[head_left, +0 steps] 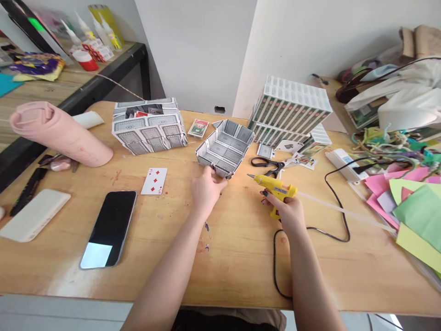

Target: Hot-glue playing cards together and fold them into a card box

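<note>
My left hand (206, 191) grips the near edge of an open box made of playing cards (225, 145), patterned grey backs facing inward. In my right hand (287, 209) is a yellow glue gun (274, 184), its nozzle pointing left toward the box without touching it. A clear glue stick (344, 211) sticks out of the gun's back. Just beyond the gun lie black-handled scissors (270, 164), with loose playing cards (305, 161) beside them. Left of my left hand, a single three of diamonds card (154, 181) lies face up.
A larger card-built box (149, 131) and a card pack (198, 128) stand at the back. Stacked card packs (292, 108) rise behind the scissors. The gun's black cord (339, 197) loops toward a power strip (346, 164). A phone (110, 227) and pink tumbler (65, 133) lie left.
</note>
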The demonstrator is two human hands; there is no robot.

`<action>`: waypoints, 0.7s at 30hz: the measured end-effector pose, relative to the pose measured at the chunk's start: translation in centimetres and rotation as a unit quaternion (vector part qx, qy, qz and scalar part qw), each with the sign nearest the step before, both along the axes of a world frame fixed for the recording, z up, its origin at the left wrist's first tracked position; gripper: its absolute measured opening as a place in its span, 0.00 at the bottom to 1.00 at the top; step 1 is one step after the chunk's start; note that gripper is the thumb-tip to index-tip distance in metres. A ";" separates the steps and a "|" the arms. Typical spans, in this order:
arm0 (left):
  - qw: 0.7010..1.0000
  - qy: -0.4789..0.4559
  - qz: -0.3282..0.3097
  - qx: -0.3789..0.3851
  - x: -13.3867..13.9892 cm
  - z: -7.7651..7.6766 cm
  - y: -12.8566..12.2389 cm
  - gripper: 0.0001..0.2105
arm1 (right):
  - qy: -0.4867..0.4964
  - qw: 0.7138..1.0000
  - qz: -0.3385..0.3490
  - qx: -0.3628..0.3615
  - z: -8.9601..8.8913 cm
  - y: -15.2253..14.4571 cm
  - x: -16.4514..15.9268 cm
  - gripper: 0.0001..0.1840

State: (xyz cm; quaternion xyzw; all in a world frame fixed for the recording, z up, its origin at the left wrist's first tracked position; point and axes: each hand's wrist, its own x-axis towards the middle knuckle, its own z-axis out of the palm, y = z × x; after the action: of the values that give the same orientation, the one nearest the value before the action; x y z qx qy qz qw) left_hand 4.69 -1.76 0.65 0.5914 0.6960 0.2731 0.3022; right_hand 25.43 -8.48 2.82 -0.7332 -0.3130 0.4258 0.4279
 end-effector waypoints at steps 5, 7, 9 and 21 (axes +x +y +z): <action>0.998 0.056 -0.005 0.002 0.1 0.0 0.1 0.14 | -0.018 1.000 0.009 0.005 0.1 -0.1 0.0 0.26; 0.998 0.065 -0.007 0.000 0.1 0.0 0.1 0.14 | -0.017 1.000 0.007 0.012 0.1 -0.2 0.0 0.25; 0.998 0.060 -0.014 0.000 0.1 0.0 0.1 0.14 | -0.016 1.000 0.003 0.016 0.1 -0.2 -0.1 0.24; 0.993 0.042 0.062 0.089 1.1 1.5 -1.5 0.13 | 0.025 0.998 0.016 0.051 0.2 -0.5 -0.2 0.23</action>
State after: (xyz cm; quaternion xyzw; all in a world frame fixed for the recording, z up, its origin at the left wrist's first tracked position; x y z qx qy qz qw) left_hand 5.76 -3.30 2.16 0.5828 0.7160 0.3273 0.2016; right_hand 25.21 -9.02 3.00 -0.6945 -0.3352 0.4341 0.4657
